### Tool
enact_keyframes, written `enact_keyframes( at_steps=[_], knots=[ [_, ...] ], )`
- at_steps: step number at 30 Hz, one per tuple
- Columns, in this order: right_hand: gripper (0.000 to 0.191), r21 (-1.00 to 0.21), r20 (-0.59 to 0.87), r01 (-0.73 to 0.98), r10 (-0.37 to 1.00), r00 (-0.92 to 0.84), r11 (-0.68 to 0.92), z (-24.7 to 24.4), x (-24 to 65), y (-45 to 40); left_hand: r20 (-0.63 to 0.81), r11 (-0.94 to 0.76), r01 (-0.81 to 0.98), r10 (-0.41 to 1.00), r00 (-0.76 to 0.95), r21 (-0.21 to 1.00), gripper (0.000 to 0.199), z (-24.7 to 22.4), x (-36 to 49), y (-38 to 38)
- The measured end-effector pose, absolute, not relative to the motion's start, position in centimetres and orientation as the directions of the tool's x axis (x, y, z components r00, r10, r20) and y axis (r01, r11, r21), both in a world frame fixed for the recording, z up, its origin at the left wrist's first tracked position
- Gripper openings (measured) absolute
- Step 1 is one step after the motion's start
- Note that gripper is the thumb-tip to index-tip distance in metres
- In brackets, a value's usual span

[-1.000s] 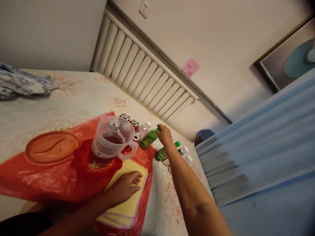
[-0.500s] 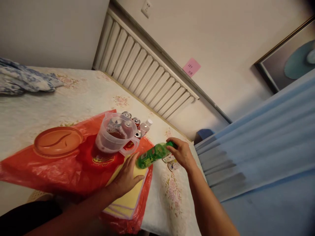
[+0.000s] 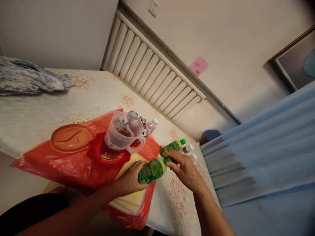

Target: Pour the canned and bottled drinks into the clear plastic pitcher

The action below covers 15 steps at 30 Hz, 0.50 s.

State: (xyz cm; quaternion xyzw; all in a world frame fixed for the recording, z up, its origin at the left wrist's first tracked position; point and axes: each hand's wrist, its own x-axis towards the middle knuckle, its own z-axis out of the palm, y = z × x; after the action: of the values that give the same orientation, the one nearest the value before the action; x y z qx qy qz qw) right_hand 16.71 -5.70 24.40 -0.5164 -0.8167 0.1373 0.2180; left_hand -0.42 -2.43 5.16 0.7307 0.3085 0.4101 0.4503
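Note:
A green-labelled bottle (image 3: 153,170) is held tilted between both hands, above yellow sheets (image 3: 133,200) on a red plastic bag (image 3: 73,167). My left hand (image 3: 131,177) is wrapped round its lower body. The fingers of my right hand (image 3: 183,165) pinch its green cap. Just beyond, a second green bottle (image 3: 172,147) stands near a white-capped bottle (image 3: 187,149). To the left, a clear plastic jug (image 3: 120,134) with brown liquid stands on the bag, beside an orange lid (image 3: 72,137).
Several cans (image 3: 142,120) and a clear bottle (image 3: 151,127) stand behind the jug. A patterned cloth (image 3: 31,78) lies at the table's far left. Behind the flowered table (image 3: 98,95) is a radiator (image 3: 150,68); a blue curtain (image 3: 265,147) hangs at the right.
My left hand has closed round the bottle's body, which it was only beside before. The bottle and my right hand have come lower, and the bottles behind them now show. The view has shifted slightly.

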Motion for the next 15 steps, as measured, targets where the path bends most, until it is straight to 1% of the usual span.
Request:
enact_keyframes(
  at_steps=[2,4,5,7,8,10,11,13,15],
  knots=[
    [0.015,-0.501,0.284,0.758,0.906,-0.313,0.419,24.7,16.8,-5.7,0.289,-0.389,0.109,0.819,0.496,0.915,0.056,5.5,-0.8,-2.6],
    [0.014,-0.609,0.36,0.699,0.916,-0.177,0.374,24.5,17.3,-5.4,0.256,-0.37,0.122,0.811,0.526,0.921,0.053,5.9,-1.3,-2.8],
    [0.015,-0.675,0.375,0.652,0.922,-0.1,0.345,24.1,17.7,-5.1,0.243,-0.361,0.118,0.802,0.545,0.925,0.053,6.1,-1.6,-2.9],
    [0.019,-0.79,0.351,0.544,0.936,0.026,0.281,22.4,18.4,-4.1,0.219,-0.337,0.103,0.784,0.581,0.936,0.056,6.5,-2.2,-3.1],
    [0.022,-0.83,0.312,0.5,0.949,0.052,0.245,21.1,18.7,-3.6,0.205,-0.323,0.096,0.775,0.597,0.941,0.058,6.6,-2.6,-3.2],
    [0.022,-0.869,0.218,0.469,0.973,0.072,0.16,18.0,18.8,-2.6,0.169,-0.285,0.088,0.759,0.629,0.954,0.061,6.8,-3.1,-3.3],
    [0.021,-0.869,0.185,0.479,0.98,0.074,0.128,16.4,18.6,-2.2,0.147,-0.262,0.085,0.751,0.644,0.961,0.063,6.8,-3.4,-3.3],
    [0.019,-0.852,0.148,0.51,0.989,0.016,0.119,13.3,17.5,-1.8,0.124,-0.226,0.065,0.728,0.675,0.972,0.065,6.7,-3.7,-3.2],
    [0.016,-0.831,0.117,0.541,0.991,-0.058,0.13,10.9,16.1,-2.0,0.136,-0.217,0.029,0.705,0.696,0.976,0.069,6.4,-4.0,-3.1]
  ],
)
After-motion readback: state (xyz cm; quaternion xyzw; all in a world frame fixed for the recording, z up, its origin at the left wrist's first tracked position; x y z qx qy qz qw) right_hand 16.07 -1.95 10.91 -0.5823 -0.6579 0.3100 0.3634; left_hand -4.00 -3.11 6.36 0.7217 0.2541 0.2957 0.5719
